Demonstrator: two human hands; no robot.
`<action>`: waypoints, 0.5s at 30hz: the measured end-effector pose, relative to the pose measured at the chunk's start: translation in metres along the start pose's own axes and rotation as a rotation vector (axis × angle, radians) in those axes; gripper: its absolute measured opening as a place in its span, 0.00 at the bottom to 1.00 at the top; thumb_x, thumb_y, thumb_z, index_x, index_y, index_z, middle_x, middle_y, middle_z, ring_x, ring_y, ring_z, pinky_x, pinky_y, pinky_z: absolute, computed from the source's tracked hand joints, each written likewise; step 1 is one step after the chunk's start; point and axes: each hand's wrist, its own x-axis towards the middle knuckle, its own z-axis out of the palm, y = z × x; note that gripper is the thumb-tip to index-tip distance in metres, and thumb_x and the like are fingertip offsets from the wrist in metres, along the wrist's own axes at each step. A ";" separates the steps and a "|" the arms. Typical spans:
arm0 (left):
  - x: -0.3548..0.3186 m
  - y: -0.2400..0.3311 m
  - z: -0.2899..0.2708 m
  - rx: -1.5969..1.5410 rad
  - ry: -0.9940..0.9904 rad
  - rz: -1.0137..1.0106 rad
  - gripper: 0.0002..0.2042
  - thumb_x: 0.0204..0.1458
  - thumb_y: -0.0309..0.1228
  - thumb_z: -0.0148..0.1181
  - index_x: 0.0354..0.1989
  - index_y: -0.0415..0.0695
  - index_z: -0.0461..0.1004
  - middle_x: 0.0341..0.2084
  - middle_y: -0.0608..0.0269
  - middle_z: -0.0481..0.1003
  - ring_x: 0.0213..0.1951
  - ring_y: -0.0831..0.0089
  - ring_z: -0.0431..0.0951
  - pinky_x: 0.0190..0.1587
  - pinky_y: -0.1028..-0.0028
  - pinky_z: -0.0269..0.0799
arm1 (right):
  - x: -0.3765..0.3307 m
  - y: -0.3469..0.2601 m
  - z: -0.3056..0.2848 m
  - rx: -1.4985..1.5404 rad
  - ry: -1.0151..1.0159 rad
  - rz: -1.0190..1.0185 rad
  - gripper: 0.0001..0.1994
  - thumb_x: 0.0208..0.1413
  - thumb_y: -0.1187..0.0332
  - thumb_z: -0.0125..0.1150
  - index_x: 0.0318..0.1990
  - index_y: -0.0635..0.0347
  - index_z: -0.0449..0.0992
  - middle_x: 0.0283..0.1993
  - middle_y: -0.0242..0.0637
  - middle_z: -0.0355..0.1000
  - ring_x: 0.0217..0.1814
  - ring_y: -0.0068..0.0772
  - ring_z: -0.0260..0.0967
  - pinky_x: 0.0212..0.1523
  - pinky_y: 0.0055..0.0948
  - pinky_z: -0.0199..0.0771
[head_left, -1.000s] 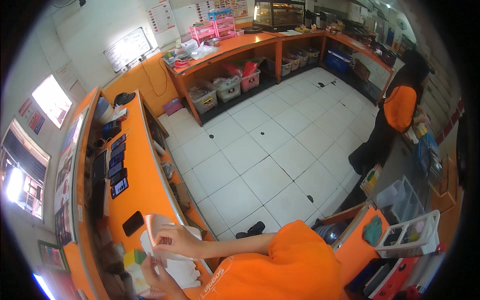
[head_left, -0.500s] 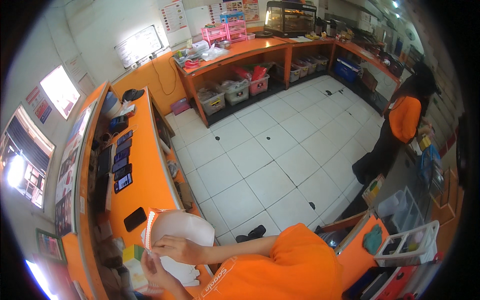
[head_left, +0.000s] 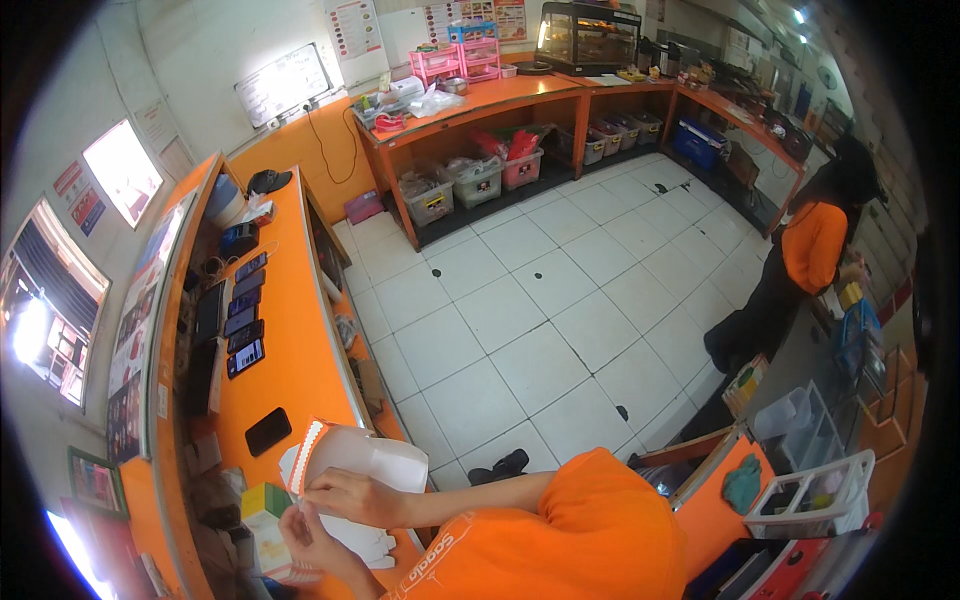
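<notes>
A partly folded paper food box (head_left: 372,458), white inside with an orange and white printed edge, is held over the near end of the orange counter (head_left: 300,350). My right hand (head_left: 352,498) reaches across its front, fingers closed on the box's near left corner. Just below, my left hand (head_left: 312,543) pinches the same corner, its fingertips almost meeting those of the right. White notched flaps (head_left: 372,542) stick out beneath my right wrist. Beside my left hand stands a yellow, green and white carton (head_left: 264,505). What lies between my fingertips is partly hidden.
A black phone (head_left: 268,430) lies on the counter beyond the box, with several more phones (head_left: 245,335) in a row farther off. At the far right a co-worker in an orange top (head_left: 812,245) stands at another counter. A white rack (head_left: 812,500) stands at the near right.
The box's curved white panel now looks more creased and angular, and a white flap shows at its left side. Both hands stay at the same corner. The view has shifted slightly.
</notes>
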 end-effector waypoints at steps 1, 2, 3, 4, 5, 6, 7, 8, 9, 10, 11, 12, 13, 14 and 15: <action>0.000 0.001 0.001 -0.013 0.003 -0.008 0.04 0.55 0.23 0.58 0.36 0.36 0.72 0.31 0.63 0.73 0.36 0.77 0.71 0.42 0.77 0.67 | -0.001 0.000 0.000 -0.013 0.016 -0.010 0.13 0.52 0.74 0.59 0.46 0.61 0.74 0.43 0.37 0.69 0.46 0.36 0.70 0.45 0.30 0.75; -0.001 0.001 0.001 0.003 0.005 -0.004 0.04 0.55 0.23 0.59 0.36 0.36 0.72 0.31 0.63 0.73 0.36 0.76 0.71 0.42 0.77 0.67 | -0.001 0.000 0.000 -0.023 0.015 -0.020 0.13 0.52 0.74 0.59 0.46 0.61 0.74 0.43 0.38 0.69 0.46 0.36 0.70 0.45 0.30 0.75; -0.001 0.002 0.002 0.020 0.007 -0.001 0.04 0.55 0.23 0.59 0.36 0.36 0.72 0.31 0.63 0.73 0.36 0.76 0.71 0.42 0.77 0.68 | -0.002 0.000 0.001 -0.033 0.014 -0.030 0.13 0.52 0.74 0.59 0.46 0.62 0.74 0.42 0.38 0.69 0.46 0.37 0.70 0.44 0.30 0.75; -0.001 0.002 0.003 0.038 0.025 0.019 0.04 0.55 0.23 0.59 0.36 0.36 0.72 0.31 0.63 0.74 0.35 0.76 0.71 0.43 0.77 0.68 | -0.002 0.000 0.001 -0.028 0.028 0.002 0.13 0.52 0.74 0.60 0.47 0.63 0.74 0.42 0.38 0.69 0.45 0.37 0.70 0.44 0.30 0.74; -0.001 0.002 0.004 0.062 0.014 0.038 0.04 0.55 0.23 0.59 0.36 0.35 0.72 0.31 0.63 0.74 0.35 0.75 0.71 0.43 0.77 0.68 | -0.002 -0.001 0.002 -0.024 0.042 0.033 0.14 0.52 0.74 0.60 0.47 0.63 0.74 0.41 0.38 0.69 0.45 0.37 0.70 0.43 0.31 0.74; -0.001 0.001 0.006 0.085 0.021 0.072 0.04 0.55 0.22 0.60 0.36 0.35 0.73 0.31 0.62 0.74 0.35 0.75 0.72 0.43 0.76 0.69 | -0.002 -0.001 0.003 -0.017 0.039 0.051 0.14 0.52 0.74 0.60 0.47 0.64 0.74 0.41 0.39 0.68 0.44 0.37 0.70 0.43 0.31 0.74; -0.002 0.000 0.007 0.137 0.050 0.071 0.04 0.55 0.22 0.60 0.36 0.35 0.73 0.31 0.62 0.74 0.35 0.75 0.72 0.43 0.76 0.69 | -0.002 -0.002 0.003 -0.017 0.052 0.068 0.14 0.52 0.74 0.60 0.47 0.65 0.74 0.41 0.39 0.68 0.44 0.37 0.69 0.42 0.31 0.74; -0.002 -0.001 0.008 0.115 0.033 0.121 0.04 0.55 0.22 0.60 0.35 0.35 0.72 0.31 0.63 0.74 0.35 0.75 0.72 0.43 0.76 0.70 | -0.002 -0.002 0.003 -0.014 0.051 0.073 0.14 0.52 0.74 0.60 0.47 0.65 0.74 0.40 0.39 0.68 0.43 0.38 0.69 0.42 0.31 0.74; -0.002 -0.002 0.009 0.123 0.036 0.135 0.04 0.55 0.21 0.60 0.35 0.35 0.72 0.30 0.63 0.73 0.35 0.75 0.72 0.43 0.76 0.70 | -0.002 -0.002 0.002 -0.004 0.066 0.072 0.14 0.52 0.74 0.60 0.48 0.66 0.74 0.40 0.39 0.68 0.43 0.38 0.69 0.41 0.31 0.74; -0.002 -0.003 0.010 0.140 0.060 0.144 0.03 0.55 0.21 0.60 0.35 0.36 0.72 0.30 0.63 0.73 0.35 0.75 0.72 0.43 0.76 0.70 | -0.001 -0.002 0.002 -0.002 0.053 0.063 0.14 0.53 0.74 0.60 0.48 0.65 0.74 0.40 0.39 0.68 0.42 0.38 0.69 0.41 0.31 0.74; -0.001 -0.004 0.010 0.113 0.044 0.166 0.03 0.55 0.21 0.59 0.34 0.37 0.72 0.30 0.64 0.73 0.34 0.76 0.71 0.42 0.76 0.69 | 0.000 -0.002 0.002 0.008 0.058 0.048 0.14 0.53 0.74 0.60 0.48 0.65 0.74 0.40 0.39 0.68 0.42 0.38 0.69 0.41 0.31 0.74; 0.000 -0.005 0.011 0.096 0.045 0.182 0.02 0.56 0.22 0.59 0.34 0.38 0.71 0.29 0.66 0.73 0.34 0.77 0.71 0.40 0.77 0.68 | 0.000 -0.002 0.000 0.018 0.044 0.053 0.15 0.53 0.75 0.60 0.49 0.65 0.74 0.40 0.39 0.68 0.42 0.38 0.69 0.41 0.31 0.74; 0.000 -0.006 0.011 0.084 0.054 0.212 0.02 0.57 0.22 0.58 0.34 0.39 0.71 0.29 0.67 0.72 0.33 0.79 0.71 0.38 0.78 0.68 | 0.001 -0.002 -0.001 0.023 0.060 0.046 0.14 0.53 0.75 0.59 0.48 0.65 0.74 0.40 0.39 0.68 0.42 0.38 0.70 0.41 0.31 0.74; 0.003 -0.007 0.009 0.082 0.041 0.184 0.02 0.57 0.22 0.58 0.33 0.39 0.71 0.29 0.68 0.72 0.33 0.79 0.70 0.38 0.79 0.67 | 0.002 -0.003 -0.001 0.030 0.056 0.056 0.14 0.53 0.75 0.59 0.48 0.64 0.74 0.40 0.39 0.68 0.42 0.38 0.70 0.41 0.31 0.74; 0.006 -0.007 0.008 0.083 0.035 0.169 0.02 0.57 0.22 0.58 0.33 0.40 0.71 0.28 0.69 0.71 0.32 0.80 0.70 0.37 0.79 0.67 | 0.003 -0.003 -0.001 0.049 0.062 0.053 0.13 0.53 0.75 0.59 0.47 0.64 0.74 0.40 0.39 0.68 0.42 0.38 0.70 0.41 0.31 0.74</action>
